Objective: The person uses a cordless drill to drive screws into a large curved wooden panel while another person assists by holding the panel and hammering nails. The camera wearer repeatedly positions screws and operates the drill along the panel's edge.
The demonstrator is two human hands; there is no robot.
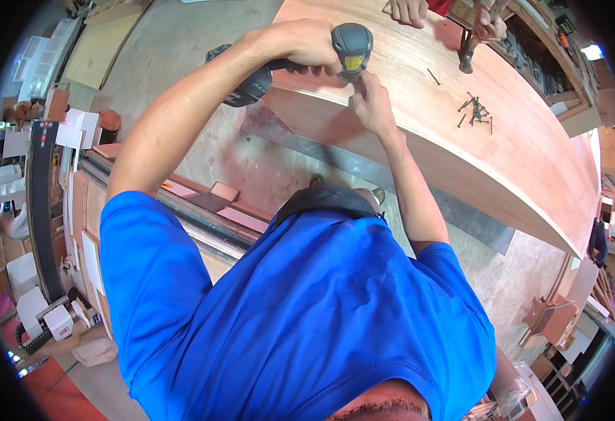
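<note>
My left hand [312,48] is wrapped round the handle of a black cordless drill [352,41] with a yellow patch. Its battery end [251,88] sticks out beyond my wrist. The drill stands over the near edge of a large, curved wooden panel [532,154]. Just under its nose, my right hand [373,105] is closed in a pinch at the panel's edge; whatever the fingertips hold is hidden. Several dark screws [476,111] lie in a loose pile on the panel, to the right of my hands. One single screw [434,76] lies apart from them.
Across the panel, another person's hand [407,11] rests on the wood, and their other hand [488,28] grips a hammer [467,59]. A grey metal strip [455,207] runs below the panel. Left stand boards and a long rail [213,238]; a wooden rack [553,42] is far right.
</note>
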